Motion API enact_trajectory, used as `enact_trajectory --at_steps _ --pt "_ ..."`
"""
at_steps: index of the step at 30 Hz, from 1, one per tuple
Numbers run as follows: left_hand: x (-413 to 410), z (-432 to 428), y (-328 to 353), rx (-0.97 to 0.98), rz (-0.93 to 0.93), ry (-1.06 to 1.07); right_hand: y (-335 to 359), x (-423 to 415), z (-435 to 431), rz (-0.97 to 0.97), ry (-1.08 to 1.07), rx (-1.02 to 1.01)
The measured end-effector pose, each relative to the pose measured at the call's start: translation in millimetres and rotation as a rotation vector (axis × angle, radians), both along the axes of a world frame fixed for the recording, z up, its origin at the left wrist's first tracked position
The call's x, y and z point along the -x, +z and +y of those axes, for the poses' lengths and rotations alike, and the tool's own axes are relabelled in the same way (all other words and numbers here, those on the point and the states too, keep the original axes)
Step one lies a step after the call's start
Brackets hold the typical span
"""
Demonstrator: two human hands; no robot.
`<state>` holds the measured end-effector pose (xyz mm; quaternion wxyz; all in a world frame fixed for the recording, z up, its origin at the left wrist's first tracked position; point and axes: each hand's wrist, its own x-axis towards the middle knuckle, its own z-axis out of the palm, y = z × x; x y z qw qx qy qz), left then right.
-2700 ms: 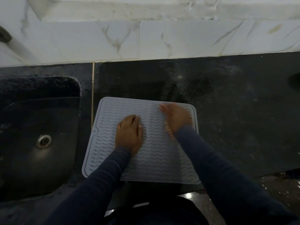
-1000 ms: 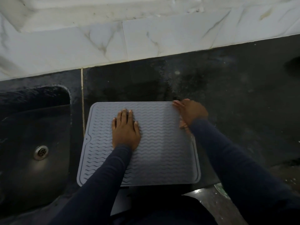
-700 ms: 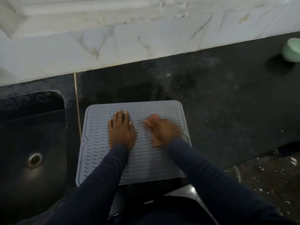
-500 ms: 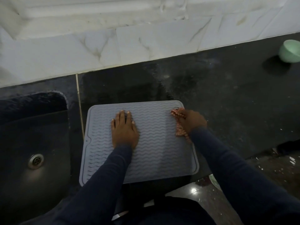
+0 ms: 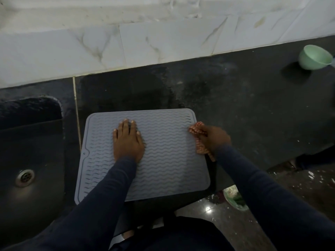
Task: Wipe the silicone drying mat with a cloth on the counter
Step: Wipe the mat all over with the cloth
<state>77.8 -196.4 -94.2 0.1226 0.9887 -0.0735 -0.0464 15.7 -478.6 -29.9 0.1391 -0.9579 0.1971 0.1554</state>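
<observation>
Dark counter (image 5: 235, 105) bearing the mat (image 5: 163, 160) beside the sink (image 5: 30, 160). Left hand (image 5: 127, 142) lies flat, pinning the mat; right hand (image 5: 213, 138) grips the cloth (image 5: 198, 140) at its right edge. Overlapping strokes along the ridges, mat held steady, should clean best.

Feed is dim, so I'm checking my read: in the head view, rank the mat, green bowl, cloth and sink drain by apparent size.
1. mat
2. green bowl, though farther away
3. cloth, mostly hidden under the right hand, so unsure against the bowl
4. sink drain
</observation>
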Motion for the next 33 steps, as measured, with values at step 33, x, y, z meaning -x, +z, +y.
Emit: enact_trajectory --at_steps 33 --pt "-27.0 -153.0 4.8 -0.103 -0.027 -0.402 21.3 -127.3 -55.5 0.269 0.747 0.138"
